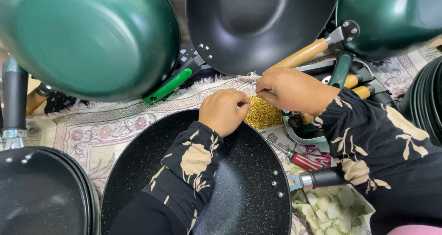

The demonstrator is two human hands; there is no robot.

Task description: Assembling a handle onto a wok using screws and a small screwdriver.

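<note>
My left hand (223,110) hovers over the far rim of a black speckled pan (239,184), fingers pinched together on something too small to make out. My right hand (287,90) is beside it, fingertips pinched over a heap of small golden pieces (263,115) that lies just past the pan's rim. The two hands nearly touch above that heap. Both forearms wear black sleeves with a tan leaf pattern. The pan's short black handle (322,177) points right.
Around the hands lie a green pan turned bottom up (87,37), a black wok (258,23), another green pan (391,18), stacked black pans (41,193), wooden and green handles (301,54), a red-handled screwdriver (304,160) and a patterned rug (92,133).
</note>
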